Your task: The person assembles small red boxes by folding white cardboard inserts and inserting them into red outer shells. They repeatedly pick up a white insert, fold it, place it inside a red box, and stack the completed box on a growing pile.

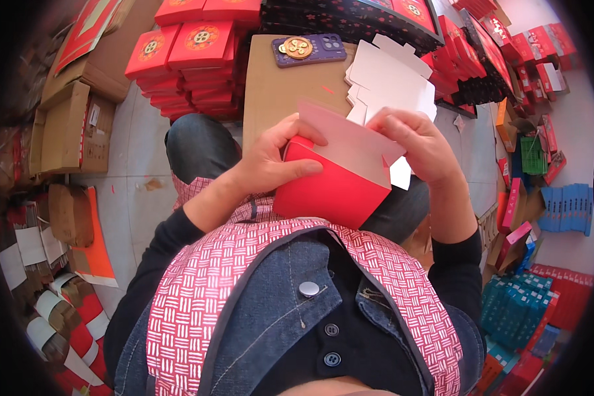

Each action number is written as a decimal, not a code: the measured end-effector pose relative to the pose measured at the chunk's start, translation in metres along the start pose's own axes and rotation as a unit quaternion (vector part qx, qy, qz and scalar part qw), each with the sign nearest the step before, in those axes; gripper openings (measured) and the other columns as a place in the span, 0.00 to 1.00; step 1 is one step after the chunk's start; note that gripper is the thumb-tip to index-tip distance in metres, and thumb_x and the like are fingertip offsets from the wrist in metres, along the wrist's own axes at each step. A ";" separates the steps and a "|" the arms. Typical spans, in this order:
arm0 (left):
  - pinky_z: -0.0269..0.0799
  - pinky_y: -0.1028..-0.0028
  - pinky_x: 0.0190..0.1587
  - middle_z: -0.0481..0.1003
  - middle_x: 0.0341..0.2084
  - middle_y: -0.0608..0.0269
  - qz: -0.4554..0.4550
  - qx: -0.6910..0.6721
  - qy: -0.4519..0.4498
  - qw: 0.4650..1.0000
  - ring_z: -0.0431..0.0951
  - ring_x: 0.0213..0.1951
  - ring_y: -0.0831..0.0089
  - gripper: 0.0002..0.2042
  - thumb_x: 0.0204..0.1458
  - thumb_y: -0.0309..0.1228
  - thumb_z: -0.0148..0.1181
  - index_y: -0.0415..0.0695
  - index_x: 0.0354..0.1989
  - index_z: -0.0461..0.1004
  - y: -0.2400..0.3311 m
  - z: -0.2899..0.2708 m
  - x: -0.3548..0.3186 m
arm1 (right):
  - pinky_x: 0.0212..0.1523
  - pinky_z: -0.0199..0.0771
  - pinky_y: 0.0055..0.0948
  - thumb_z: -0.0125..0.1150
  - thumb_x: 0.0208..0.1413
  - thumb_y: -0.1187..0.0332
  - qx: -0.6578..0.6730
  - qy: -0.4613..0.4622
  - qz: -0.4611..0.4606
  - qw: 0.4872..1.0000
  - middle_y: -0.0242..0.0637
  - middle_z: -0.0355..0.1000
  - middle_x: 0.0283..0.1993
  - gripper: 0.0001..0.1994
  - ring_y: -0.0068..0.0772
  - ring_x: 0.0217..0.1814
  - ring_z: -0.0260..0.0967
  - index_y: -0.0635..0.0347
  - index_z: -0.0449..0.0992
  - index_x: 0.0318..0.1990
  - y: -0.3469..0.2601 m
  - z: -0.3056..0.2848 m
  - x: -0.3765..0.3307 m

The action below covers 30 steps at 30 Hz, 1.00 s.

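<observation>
A red cardboard box is held above my lap, its pale-lined lid flap raised. My left hand grips the box's left end, with the thumb on the red front and the fingers over the upper edge. At the flap's right end is my right hand, its fingers curled and pinching the flap's edge. Just beyond lies a stack of flat white box blanks, partly covered by my right hand. The inside of the box is mostly hidden.
A phone in a purple case lies on the brown cardboard surface ahead. Stacked red boxes stand at its left, a black patterned box behind. Open cartons are at far left; blue boxes at right.
</observation>
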<state>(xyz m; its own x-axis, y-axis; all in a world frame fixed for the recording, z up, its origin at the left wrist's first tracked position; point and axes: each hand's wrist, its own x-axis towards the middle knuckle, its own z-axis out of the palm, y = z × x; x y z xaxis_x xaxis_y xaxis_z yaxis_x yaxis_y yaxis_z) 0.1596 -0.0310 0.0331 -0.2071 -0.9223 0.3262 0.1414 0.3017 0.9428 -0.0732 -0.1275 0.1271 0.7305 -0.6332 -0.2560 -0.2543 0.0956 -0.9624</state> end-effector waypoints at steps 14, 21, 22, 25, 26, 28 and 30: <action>0.68 0.74 0.47 0.70 0.41 0.60 -0.075 -0.057 0.030 0.995 0.71 0.44 0.73 0.25 0.45 0.32 0.70 0.39 0.50 0.66 -0.019 0.007 -0.012 | 0.45 0.71 0.21 0.55 0.62 0.65 -0.057 -0.092 0.034 0.994 0.32 0.75 0.42 0.20 0.15 0.40 0.68 0.54 0.68 0.61 0.014 0.021 0.010; 0.69 0.74 0.47 0.69 0.41 0.59 -0.063 -0.037 0.030 0.997 0.71 0.44 0.75 0.29 0.43 0.33 0.72 0.39 0.51 0.63 -0.027 0.004 -0.015 | 0.43 0.71 0.19 0.56 0.61 0.69 -0.135 -0.111 -0.013 0.985 0.29 0.75 0.41 0.21 0.14 0.38 0.67 0.53 0.67 0.61 0.021 0.010 0.018; 0.69 0.74 0.47 0.69 0.41 0.59 -0.067 -0.037 0.024 0.997 0.71 0.44 0.75 0.29 0.43 0.33 0.72 0.39 0.50 0.63 -0.026 0.003 -0.015 | 0.42 0.71 0.19 0.55 0.61 0.69 -0.141 -0.121 -0.009 0.982 0.29 0.76 0.40 0.21 0.13 0.38 0.67 0.52 0.67 0.62 0.020 0.009 0.019; 0.69 0.75 0.47 0.68 0.42 0.60 -0.089 -0.039 0.016 0.995 0.71 0.44 0.75 0.28 0.43 0.33 0.72 0.39 0.50 0.63 -0.025 0.002 -0.015 | 0.42 0.71 0.19 0.54 0.61 0.71 -0.127 -0.132 0.032 0.983 0.29 0.76 0.39 0.21 0.13 0.37 0.67 0.53 0.67 0.61 0.016 0.007 0.022; 0.68 0.75 0.47 0.68 0.42 0.60 -0.098 -0.040 0.016 0.994 0.71 0.44 0.75 0.28 0.43 0.32 0.72 0.40 0.50 0.63 -0.024 0.002 -0.015 | 0.42 0.71 0.19 0.54 0.61 0.71 -0.138 -0.123 0.025 0.982 0.29 0.76 0.39 0.21 0.13 0.37 0.67 0.52 0.67 0.61 0.016 0.009 0.022; 0.67 0.72 0.50 0.67 0.44 0.58 -0.072 -0.089 0.111 0.987 0.70 0.48 0.72 0.28 0.43 0.32 0.72 0.41 0.50 0.64 -0.023 0.018 -0.017 | 0.42 0.71 0.18 0.53 0.60 0.72 -0.161 -0.104 0.011 0.981 0.30 0.76 0.40 0.21 0.13 0.37 0.67 0.52 0.67 0.62 0.020 0.014 0.021; 0.65 0.69 0.53 0.65 0.48 0.56 0.000 0.018 0.163 0.987 0.68 0.52 0.68 0.27 0.43 0.32 0.71 0.42 0.50 0.64 -0.020 0.020 -0.017 | 0.42 0.71 0.18 0.53 0.60 0.73 -0.165 -0.097 0.015 0.981 0.30 0.76 0.40 0.21 0.13 0.37 0.68 0.53 0.67 0.61 0.027 0.011 0.022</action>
<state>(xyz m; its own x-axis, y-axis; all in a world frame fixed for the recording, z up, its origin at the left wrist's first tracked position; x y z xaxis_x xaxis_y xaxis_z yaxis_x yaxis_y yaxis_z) 0.1409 -0.0165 0.0100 0.1156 -0.9490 0.2933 0.1066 0.3054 0.9462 -0.0575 -0.1301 0.0942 0.8182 -0.4730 -0.3269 -0.4457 -0.1627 -0.8803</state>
